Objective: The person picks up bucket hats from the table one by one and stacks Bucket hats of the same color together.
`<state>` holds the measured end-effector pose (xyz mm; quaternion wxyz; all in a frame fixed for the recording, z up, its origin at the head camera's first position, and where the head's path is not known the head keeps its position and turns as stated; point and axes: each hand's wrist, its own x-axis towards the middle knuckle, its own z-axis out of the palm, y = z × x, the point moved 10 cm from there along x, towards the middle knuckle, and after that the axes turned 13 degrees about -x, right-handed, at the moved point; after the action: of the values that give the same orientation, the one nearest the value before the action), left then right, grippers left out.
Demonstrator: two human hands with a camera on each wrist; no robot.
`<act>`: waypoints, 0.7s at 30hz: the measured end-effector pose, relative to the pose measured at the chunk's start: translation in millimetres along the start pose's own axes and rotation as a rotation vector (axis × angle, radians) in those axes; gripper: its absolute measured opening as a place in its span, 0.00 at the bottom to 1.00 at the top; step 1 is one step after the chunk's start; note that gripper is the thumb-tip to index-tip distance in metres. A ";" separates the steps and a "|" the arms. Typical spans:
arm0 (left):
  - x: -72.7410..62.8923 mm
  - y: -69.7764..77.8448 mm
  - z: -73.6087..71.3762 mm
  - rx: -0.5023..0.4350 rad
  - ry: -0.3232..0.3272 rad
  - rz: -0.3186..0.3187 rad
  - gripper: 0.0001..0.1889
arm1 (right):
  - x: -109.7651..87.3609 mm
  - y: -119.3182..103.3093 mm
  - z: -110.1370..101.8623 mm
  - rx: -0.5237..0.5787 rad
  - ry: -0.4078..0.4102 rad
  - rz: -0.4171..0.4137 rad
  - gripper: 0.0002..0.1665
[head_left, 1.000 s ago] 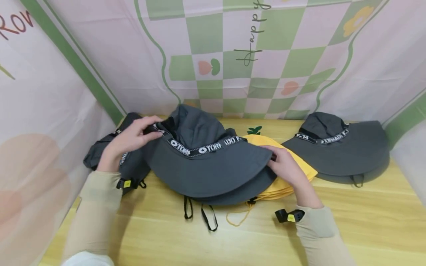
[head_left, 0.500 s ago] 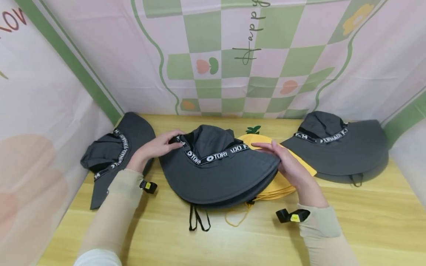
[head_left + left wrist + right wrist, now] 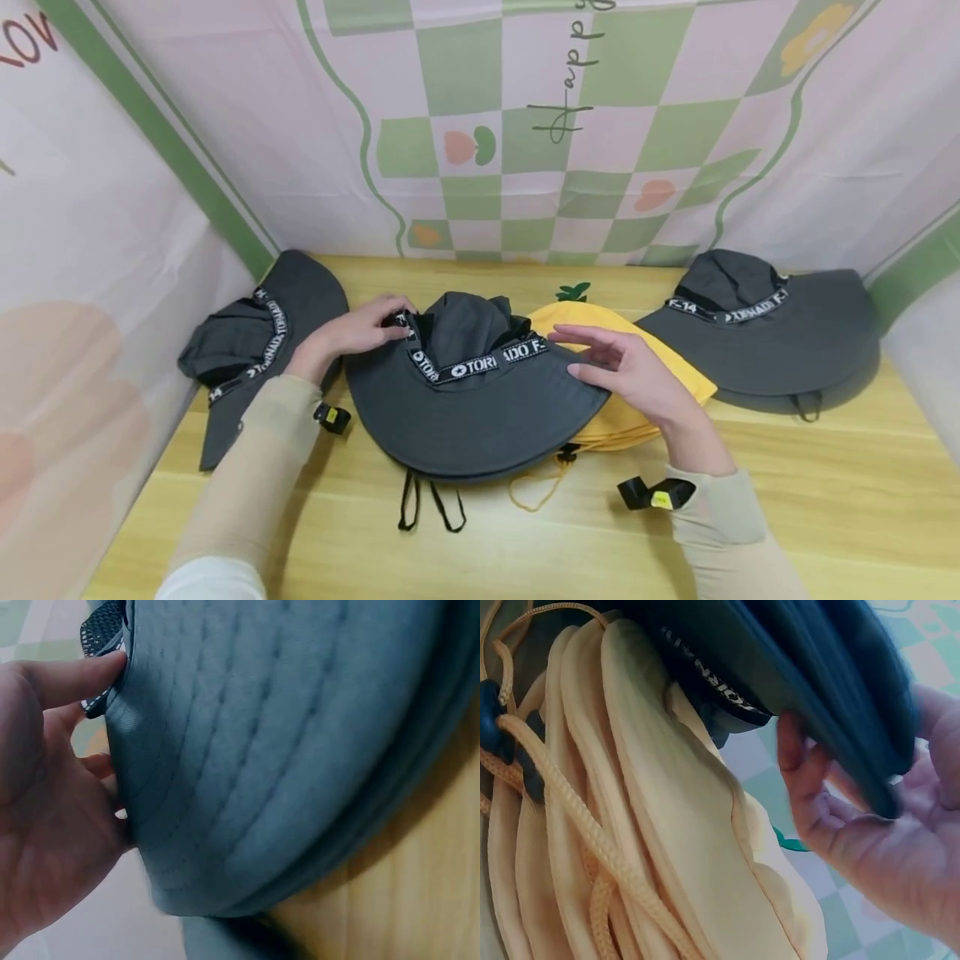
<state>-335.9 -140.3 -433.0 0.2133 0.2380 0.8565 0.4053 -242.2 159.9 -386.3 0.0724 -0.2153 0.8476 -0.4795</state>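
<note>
A stack of dark grey bucket hats with wide brims (image 3: 465, 425) and lettered bands sits mid-table, tilted toward me. My left hand (image 3: 356, 329) pinches the left end of the stack; in the left wrist view the thumb (image 3: 112, 667) lies on the brim edge, the fingers partly hidden behind. At the right end, my right hand (image 3: 633, 371) has its thumb at the brim and its fingers behind. In the right wrist view the fingers (image 3: 810, 780) curve around the layered brim edges (image 3: 855, 712). Several stacked yellow hats (image 3: 600, 321) lie partly under the grey brim.
One grey hat (image 3: 240, 342) lies at the left by the wall cloth. Another grey hat pile (image 3: 795, 333) lies at the right back. A yellow cord (image 3: 536, 492) and black straps (image 3: 450, 512) hang onto the wooden table (image 3: 540, 558). A green leaf shape (image 3: 573, 292) shows behind.
The grey stack has come down and nearer, its brims now closely lined up. My left hand has shifted right with it; my right fingers, straight half a second ago, now curve around the brim.
</note>
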 end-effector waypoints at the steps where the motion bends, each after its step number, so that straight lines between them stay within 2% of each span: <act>1: -1.7 3.1 -3.0 0.000 0.019 0.023 0.12 | -0.5 1.6 -3.8 0.007 0.026 0.018 0.29; 6: -20.2 22.8 -22.1 0.015 0.117 0.075 0.12 | -0.7 10.7 -22.1 0.190 0.185 0.102 0.26; 8: -29.3 27.9 -29.4 0.034 0.148 0.062 0.12 | -0.2 12.8 -24.4 0.278 0.224 0.124 0.27; 10: -37.4 29.2 -35.4 0.055 0.173 0.042 0.13 | 1.1 15.0 -22.3 0.306 0.235 0.158 0.30; 13: -45.0 22.8 -39.1 0.068 0.184 0.010 0.15 | 4.9 17.6 -11.7 0.282 0.207 0.215 0.36; 15: -48.2 15.8 -37.9 0.058 0.176 -0.009 0.17 | 8.6 18.7 -4.0 0.229 0.192 0.229 0.37; 19: -56.1 -3.0 -37.1 0.020 0.174 -0.059 0.24 | 14.7 16.2 5.3 0.125 0.196 0.199 0.34; 21: -63.5 -14.0 -41.1 0.005 0.196 -0.096 0.27 | 16.9 14.3 7.5 0.086 0.207 0.177 0.33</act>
<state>-311.6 -209.3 -409.4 0.1473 0.1564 0.8846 0.4140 -259.1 153.1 -400.9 0.0356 -0.0859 0.8448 -0.5269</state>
